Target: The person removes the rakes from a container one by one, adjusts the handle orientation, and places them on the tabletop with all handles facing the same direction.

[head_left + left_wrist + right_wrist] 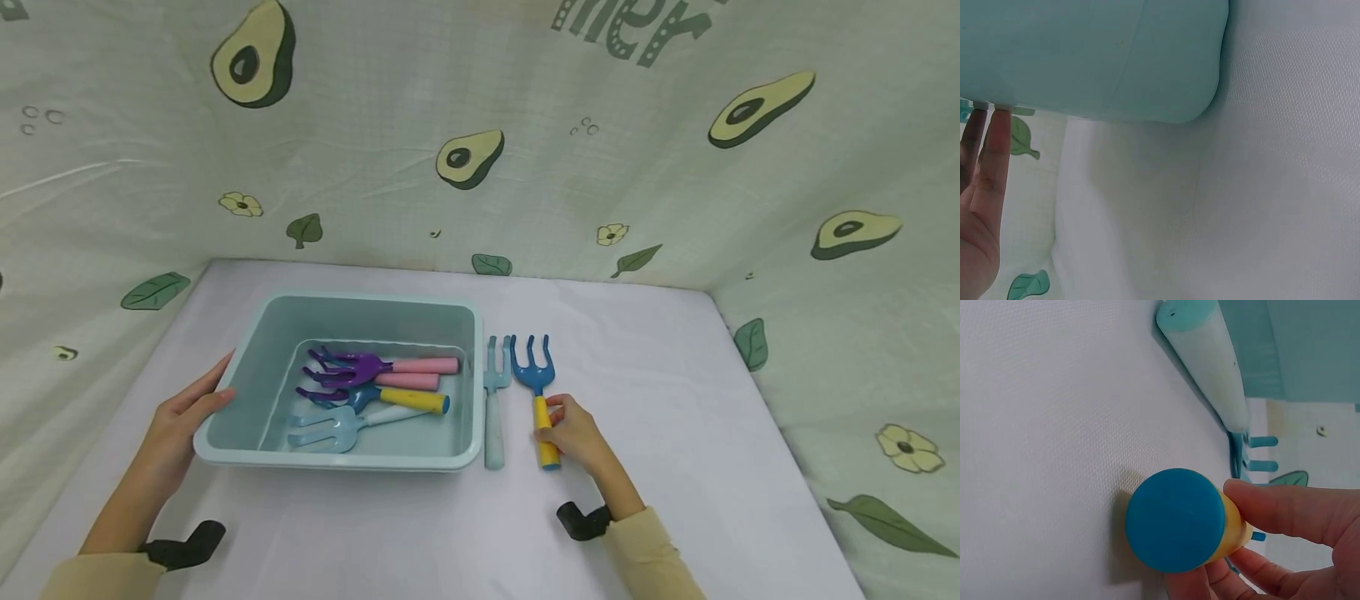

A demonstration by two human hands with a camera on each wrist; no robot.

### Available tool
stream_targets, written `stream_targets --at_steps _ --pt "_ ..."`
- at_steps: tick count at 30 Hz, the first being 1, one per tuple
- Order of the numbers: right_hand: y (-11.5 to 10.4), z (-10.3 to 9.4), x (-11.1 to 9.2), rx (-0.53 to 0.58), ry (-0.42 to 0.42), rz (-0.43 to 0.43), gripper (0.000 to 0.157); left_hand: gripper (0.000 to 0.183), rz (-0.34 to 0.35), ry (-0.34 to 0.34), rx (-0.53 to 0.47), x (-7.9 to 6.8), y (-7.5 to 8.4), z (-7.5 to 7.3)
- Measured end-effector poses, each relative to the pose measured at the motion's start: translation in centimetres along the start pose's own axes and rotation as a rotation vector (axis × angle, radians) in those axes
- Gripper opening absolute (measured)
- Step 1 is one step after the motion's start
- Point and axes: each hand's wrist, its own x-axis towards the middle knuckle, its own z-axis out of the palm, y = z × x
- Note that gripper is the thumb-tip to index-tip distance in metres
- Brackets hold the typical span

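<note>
My right hand [576, 432] pinches the yellow handle [546, 442] of a small hand fork with a blue three-tined head [534, 377]. In the right wrist view the handle's blue end cap [1175, 520] faces the camera, thumb on one side and fingers on the other. Just left of it lies a pale blue hand fork [493, 417] on the table. With my left hand [176, 429] I hold the left rim of a light teal plastic basin [341, 459], thumb over the edge. In the left wrist view, fingers [996, 147] reach its outer wall.
Several hand forks lie inside the basin: purple heads [363, 367] with pink handles, a blue one with a yellow handle [415, 401], and a pale blue one [341, 429]. A white cloth covers the table [660, 367]. Avocado-print sheeting [375, 108] hangs behind and at the sides.
</note>
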Motion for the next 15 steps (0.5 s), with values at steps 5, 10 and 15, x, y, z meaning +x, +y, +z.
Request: stream_targets --at_steps 5,10,15 --pt "-0.03 0.17 0.05 -0.033 0.000 -0.007 0.051 0.053 0.005 -0.005 -0.011 0.02 -0.01 -0.01" --pt "0.02 0.27 0.08 -0.038 -0.005 0.000 0.051 0.053 0.002 -0.007 0.000 0.16 -0.19 -0.02" --pt "-0.19 0.24 -0.03 -0.040 -0.010 0.003 0.051 0.052 -0.005 0.011 0.038 0.43 -0.73 -0.15"
